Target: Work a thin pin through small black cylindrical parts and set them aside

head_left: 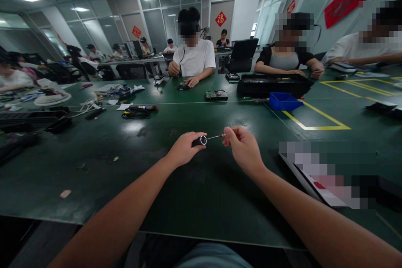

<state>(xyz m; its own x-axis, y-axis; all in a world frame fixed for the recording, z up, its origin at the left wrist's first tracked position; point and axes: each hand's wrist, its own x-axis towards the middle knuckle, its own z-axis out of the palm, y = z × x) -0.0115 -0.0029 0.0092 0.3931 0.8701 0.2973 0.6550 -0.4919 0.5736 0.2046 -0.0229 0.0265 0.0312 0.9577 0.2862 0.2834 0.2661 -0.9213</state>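
Note:
My left hand (184, 149) is closed around a small dark cylinder (199, 140) whose end, ringed in silver or white, faces right. In my right hand (244, 147) is a thin screwdriver (215, 137) with a red collar, pinched between thumb and fingers. Its metal shaft points left, and the tip is at the ringed end of the cylinder; I cannot tell whether it goes inside. Both hands are above the green tabletop (201, 201). What kind of thing the cylinder is does not show clearly.
A coiled black cable (137, 112) lies ahead to the left. Further off are a circuit-board device (216, 95), a blue bin (285, 101) and a long black housing (273, 85). Papers (323, 184) lie by my right forearm. Across the table a co-worker (196, 56) handles a small device.

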